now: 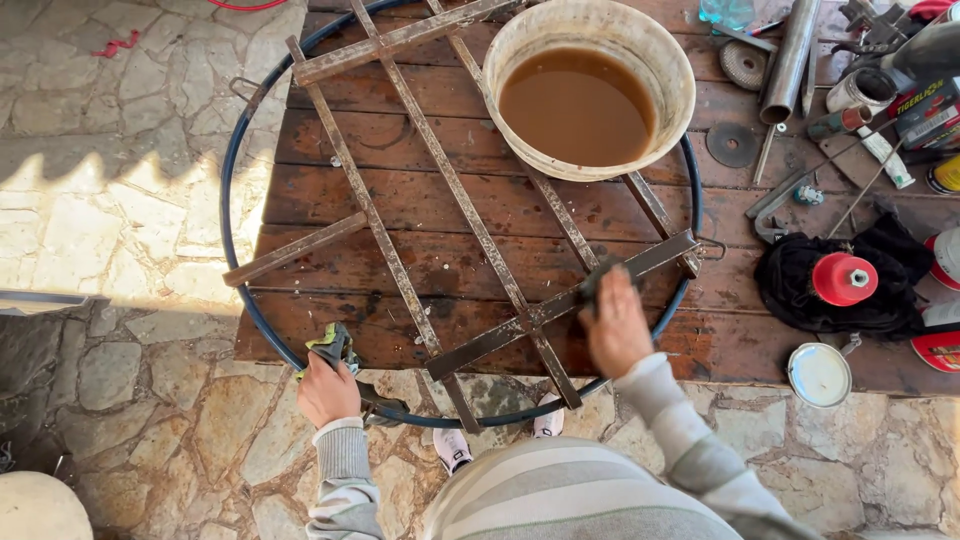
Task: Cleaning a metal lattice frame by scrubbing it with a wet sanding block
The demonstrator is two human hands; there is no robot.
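Observation:
A round metal frame with a dark blue ring (226, 215) and rusty crossed bars (420, 150) lies on a brown wooden table (330, 190), overhanging its near and left edges. My left hand (326, 388) grips the ring at its near edge through a green and black rag (333, 345). My right hand (618, 326) presses a dark pad (602, 277) against a rusty bar near the ring's right side. A whitish basin (680, 95) full of brown water stands on the frame at the far side.
Tools crowd the table's right end: a metal pipe (790, 55), grinding discs (732, 144), cans, a black cloth (800, 285) with a red cap (844, 278), and a round tin lid (819, 374). Stone paving (110, 180) surrounds the table.

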